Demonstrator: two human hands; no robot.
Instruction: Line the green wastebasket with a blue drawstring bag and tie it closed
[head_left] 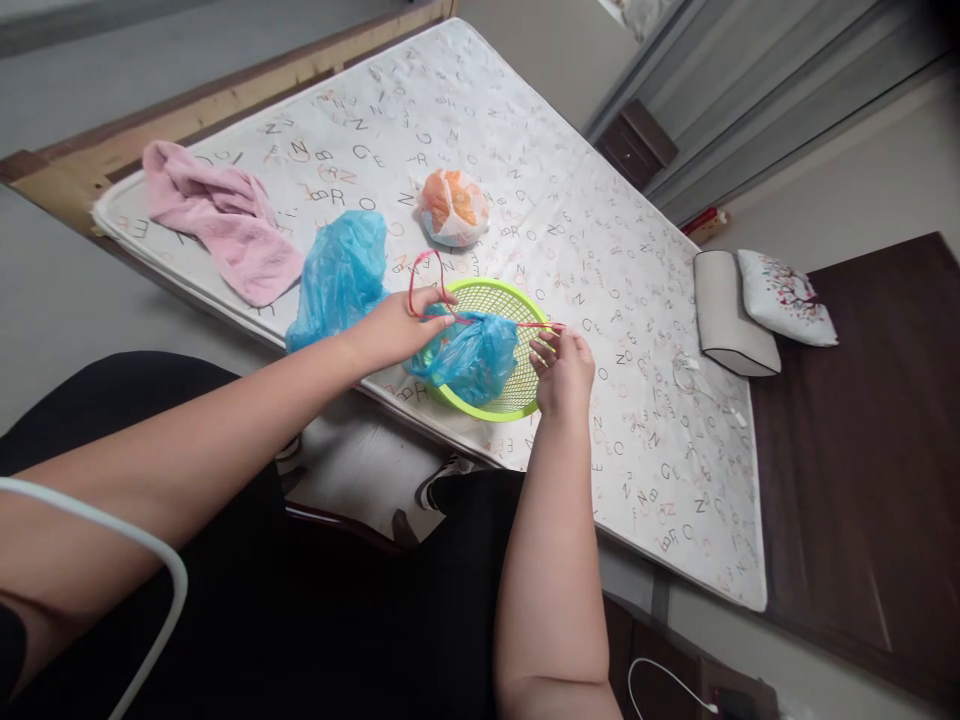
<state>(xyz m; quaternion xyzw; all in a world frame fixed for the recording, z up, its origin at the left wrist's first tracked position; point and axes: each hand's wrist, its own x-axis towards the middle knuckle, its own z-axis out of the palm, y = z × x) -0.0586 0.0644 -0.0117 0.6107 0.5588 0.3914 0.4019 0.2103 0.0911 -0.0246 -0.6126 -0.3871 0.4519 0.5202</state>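
The mattress (637, 330) spreads beneath the left hand (405, 325) and right hand (566, 365); between them, the green basket (501, 416) bears the blue bag (480, 365). The right pinches the red string (531, 324) — the left's grip is unclear. Tensioning seems underway, calling for steadiness.

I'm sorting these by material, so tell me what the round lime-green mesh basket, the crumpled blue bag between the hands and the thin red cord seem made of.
Round lime-green basket: probably moulded plastic, smooth; stiff, even mesh and rim.
Crumpled blue bag: likely thin, glossy plastic film; shiny creases.
Thin red cord: perhaps textile string; too fine to tell its finish.
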